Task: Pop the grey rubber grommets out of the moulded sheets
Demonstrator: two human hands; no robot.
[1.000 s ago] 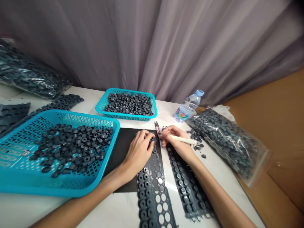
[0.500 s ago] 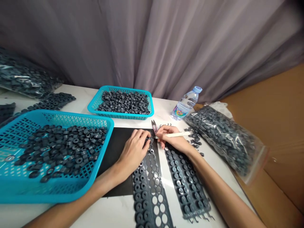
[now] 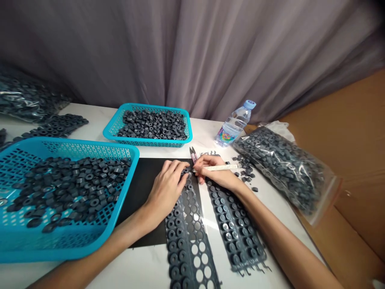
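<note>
My left hand (image 3: 168,188) rests over the far end of a dark rubber sheet (image 3: 173,257). Its thumb and index finger close around a piece of the sheet beside a small ring part. One side of this sheet carries rows of ring parts; the other has round holes. In a writing grip, my right hand (image 3: 215,170) holds a slim white pen-like tool (image 3: 221,167), its tip at the sheet's far end by the left fingertips; the exact contact is too small to tell. Under the right wrist and forearm lies a second dark sheet (image 3: 233,224) with its round parts in place.
A large blue basket (image 3: 90,251) and a smaller blue basket (image 3: 147,142) hold dark ring parts. Small snips (image 3: 193,153) lie beyond my hands. A water bottle (image 3: 234,124), loose parts (image 3: 247,168) and a filled plastic bag (image 3: 285,172) are at right. A black mat (image 3: 144,172) lies underneath.
The view has shifted slightly, so the baskets sit further left in the picture. Both hands stay at the sheet's far end; the white tool's tip has come a little closer to the left fingertips.
</note>
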